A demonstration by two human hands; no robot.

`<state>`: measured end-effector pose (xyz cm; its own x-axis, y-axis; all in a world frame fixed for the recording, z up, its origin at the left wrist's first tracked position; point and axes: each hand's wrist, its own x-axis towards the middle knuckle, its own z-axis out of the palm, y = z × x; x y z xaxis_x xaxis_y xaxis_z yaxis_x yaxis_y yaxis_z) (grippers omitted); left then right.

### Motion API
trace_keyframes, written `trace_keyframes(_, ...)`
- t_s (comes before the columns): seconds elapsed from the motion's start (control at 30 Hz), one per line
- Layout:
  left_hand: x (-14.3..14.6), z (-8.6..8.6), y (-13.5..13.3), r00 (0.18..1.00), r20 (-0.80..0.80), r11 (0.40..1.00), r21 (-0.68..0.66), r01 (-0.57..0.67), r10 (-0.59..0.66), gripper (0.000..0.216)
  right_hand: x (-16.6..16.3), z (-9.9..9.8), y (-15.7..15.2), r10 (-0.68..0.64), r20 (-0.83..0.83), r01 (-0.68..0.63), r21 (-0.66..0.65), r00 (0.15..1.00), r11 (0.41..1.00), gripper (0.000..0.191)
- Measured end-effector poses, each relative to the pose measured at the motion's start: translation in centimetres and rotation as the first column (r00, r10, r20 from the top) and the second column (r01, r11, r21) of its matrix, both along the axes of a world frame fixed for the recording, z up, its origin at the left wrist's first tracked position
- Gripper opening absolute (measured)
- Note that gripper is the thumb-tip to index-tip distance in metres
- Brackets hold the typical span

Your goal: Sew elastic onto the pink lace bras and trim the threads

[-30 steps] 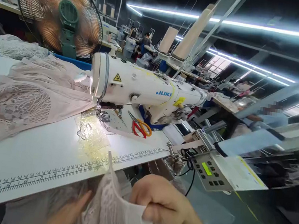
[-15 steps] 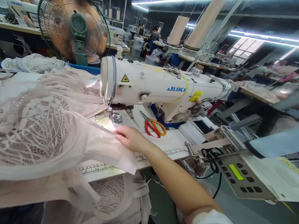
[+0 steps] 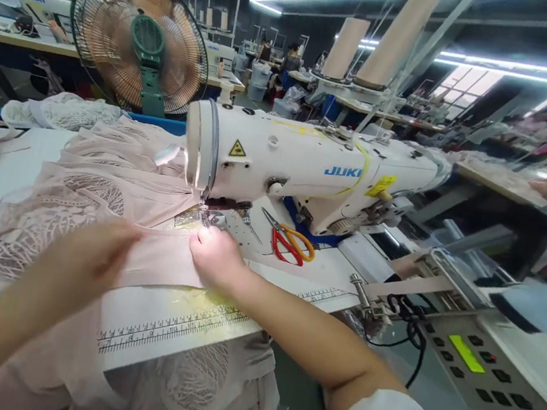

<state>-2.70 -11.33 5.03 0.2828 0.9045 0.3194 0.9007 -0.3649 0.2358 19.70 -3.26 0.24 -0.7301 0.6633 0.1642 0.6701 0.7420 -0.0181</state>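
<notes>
A pale pink bra with lace cups (image 3: 26, 246) lies across the left of the sewing table, its plain wing stretched between my hands. My left hand (image 3: 96, 252), slightly blurred, is closed on the fabric beside the lace cup. My right hand (image 3: 216, 258) pinches the end of the wing just in front of the needle area. The white sewing machine (image 3: 279, 159) stands behind my hands, its lamp lighting the needle plate. Where the bra's edge meets the presser foot is hidden by my right fingers.
Scissors (image 3: 293, 241) with red and orange handles lie right of my right hand. A printed ruler (image 3: 171, 327) runs along the table's front edge. More pink bras (image 3: 200, 377) hang below it. A fan (image 3: 138, 42) stands behind, and a control box (image 3: 484, 367) is at right.
My left hand has come from the far left edge to near my right hand, bringing the lace cup down onto the table. My right hand has shifted slightly closer to the needle.
</notes>
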Motion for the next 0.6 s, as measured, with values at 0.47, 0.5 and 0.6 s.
trace_keyframes(0.47, 6.6, -4.9, 4.5, 0.928, -0.306, 0.977, -0.032, 0.212, -0.211, 0.04, 7.4, -2.3, -6.2, 0.137, -0.253, -0.134, 0.029, 0.958, 0.991, 0.03)
trace_keyframes(0.5, 6.9, -4.8, 4.8, 0.929, -0.307, 0.978, -0.029, 0.207, -0.206, 0.038, 7.7, -2.4, -6.5, 0.125, -0.267, -0.126, 0.016, 0.956, 0.992, 0.029)
trace_keyframes(0.6, 7.2, -4.9, 5.6, 0.931, -0.312, 0.981, -0.025, 0.191, -0.189, 0.038, 8.0, -2.3, -6.9, 0.125, -0.303, -0.133, -0.004, 0.945, 0.991, 0.028)
